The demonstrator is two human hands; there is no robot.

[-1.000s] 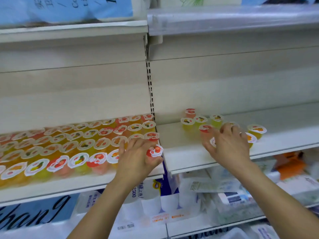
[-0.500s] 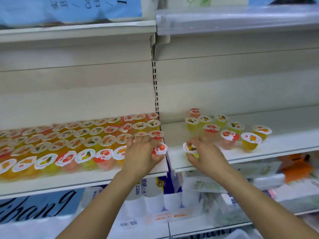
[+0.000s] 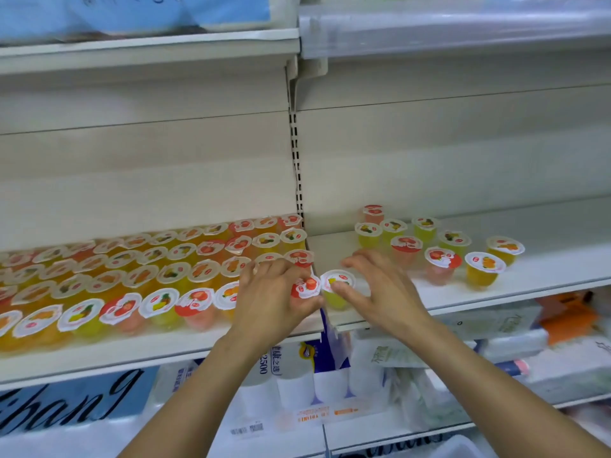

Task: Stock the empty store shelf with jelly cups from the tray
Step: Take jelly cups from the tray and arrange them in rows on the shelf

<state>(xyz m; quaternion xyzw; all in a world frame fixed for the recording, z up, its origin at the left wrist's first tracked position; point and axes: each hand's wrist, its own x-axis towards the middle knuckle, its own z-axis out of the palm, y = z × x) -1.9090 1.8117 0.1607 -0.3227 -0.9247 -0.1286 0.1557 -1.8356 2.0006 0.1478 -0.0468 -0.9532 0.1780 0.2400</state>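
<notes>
Rows of jelly cups (image 3: 158, 276) with white fruit-print lids fill the left shelf section. On the right shelf (image 3: 545, 259) stand several cups (image 3: 441, 262) in a loose group near its left end. My left hand (image 3: 271, 292) is closed around a red-lidded jelly cup (image 3: 305, 287) at the front right corner of the left section. My right hand (image 3: 380, 289) holds a yellow jelly cup (image 3: 337, 287) at the front left corner of the right shelf, thumb on its lid and fingers spread behind it. The two cups almost touch.
A slotted upright (image 3: 296, 166) divides the two shelf sections. Another shelf with a clear price rail (image 3: 446, 31) hangs above. Below, packs of tissue and toilet paper (image 3: 297, 385) fill the lower shelf. The right shelf's right half is bare.
My right hand left the group of cups, came back left to the shelf's front corner and now holds a yellow cup there. My left hand stayed on its red-lidded cup.
</notes>
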